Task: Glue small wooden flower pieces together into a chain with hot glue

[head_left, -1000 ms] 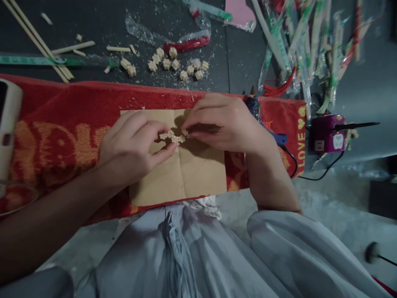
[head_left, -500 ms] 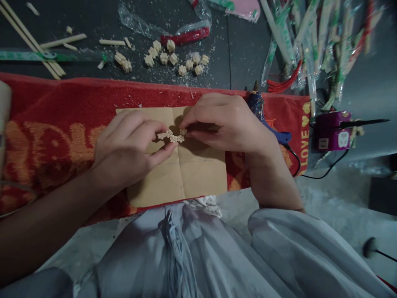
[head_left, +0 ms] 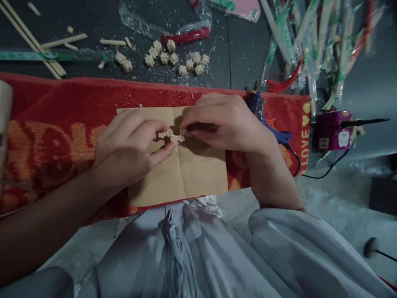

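Note:
A curved chain of small joined wooden stick clusters (head_left: 176, 138) is held between my two hands above a creased sheet of tan paper (head_left: 201, 176). My left hand (head_left: 127, 142) pinches its left and lower part between thumb and fingers. At the right end, my right hand (head_left: 223, 122) has thumb and index finger closed on another small flower-shaped cluster, touching the chain. My fingers cover part of the pieces. Faint pencil lines run across the paper.
Several loose wooden clusters (head_left: 164, 58) lie on the dark table beyond the red towel (head_left: 56, 99). Beside my right wrist is a blue glue gun (head_left: 256, 103) with a cord. A purple box (head_left: 333, 130) and plastic-wrapped sticks (head_left: 310, 45) stand at right; thin sticks (head_left: 29, 37) lie upper left.

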Demonstrator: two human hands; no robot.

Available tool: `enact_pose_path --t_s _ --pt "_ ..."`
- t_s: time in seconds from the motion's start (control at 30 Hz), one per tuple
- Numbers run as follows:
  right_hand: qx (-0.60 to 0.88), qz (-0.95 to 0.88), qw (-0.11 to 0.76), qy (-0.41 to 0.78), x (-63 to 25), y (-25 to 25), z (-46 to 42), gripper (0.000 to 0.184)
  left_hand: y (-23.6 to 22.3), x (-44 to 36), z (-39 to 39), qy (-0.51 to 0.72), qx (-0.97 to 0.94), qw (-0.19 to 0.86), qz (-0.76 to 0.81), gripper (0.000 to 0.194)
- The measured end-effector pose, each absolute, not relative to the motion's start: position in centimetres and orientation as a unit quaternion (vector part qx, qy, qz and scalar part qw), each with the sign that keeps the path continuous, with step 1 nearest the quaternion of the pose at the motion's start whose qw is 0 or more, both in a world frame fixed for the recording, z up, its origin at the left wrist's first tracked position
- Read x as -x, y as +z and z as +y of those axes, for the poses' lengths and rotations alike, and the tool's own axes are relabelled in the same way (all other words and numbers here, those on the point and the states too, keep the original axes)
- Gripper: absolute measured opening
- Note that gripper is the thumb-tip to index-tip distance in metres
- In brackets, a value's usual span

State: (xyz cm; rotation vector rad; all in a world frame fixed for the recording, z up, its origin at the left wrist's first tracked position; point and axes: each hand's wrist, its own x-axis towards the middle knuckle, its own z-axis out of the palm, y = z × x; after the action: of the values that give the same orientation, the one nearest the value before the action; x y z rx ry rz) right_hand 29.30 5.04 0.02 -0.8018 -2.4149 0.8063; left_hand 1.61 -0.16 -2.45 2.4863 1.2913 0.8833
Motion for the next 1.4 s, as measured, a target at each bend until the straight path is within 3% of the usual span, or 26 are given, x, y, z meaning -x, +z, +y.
enact_pose_path --t_s 0.37,0.63,0.83,1.27,1.4 --pt "0.318 -0.862 0.232 0.319 -29.4 0.2 5.2 0.022 -2.8 -1.6 -0.2 0.285 -0.841 0.103 0.447 0.034" --pt "0.319 -0.881 0.193 0.29 -29.8 0.2 5.1 0.019 -1.6 -1.7 -0.1 0.257 -0.824 0.182 0.471 0.021" --pt "0.343 -0.88 0.182 0.272 -29.2 0.8 4.2 0.023 -1.5 -1.7 -0.1 0.248 -0.822 0.175 0.483 0.03" --pt "0.318 -0.883 0.228 0.261 -29.1 0.5 4.0 0.019 -1.9 -1.6 -0.2 0.264 -0.829 0.166 0.465 0.02" --pt "0.346 -0.879 0.177 0.275 -29.0 0.5 4.2 0.021 -1.9 -1.6 -0.2 0.256 -0.838 0.134 0.462 0.023"
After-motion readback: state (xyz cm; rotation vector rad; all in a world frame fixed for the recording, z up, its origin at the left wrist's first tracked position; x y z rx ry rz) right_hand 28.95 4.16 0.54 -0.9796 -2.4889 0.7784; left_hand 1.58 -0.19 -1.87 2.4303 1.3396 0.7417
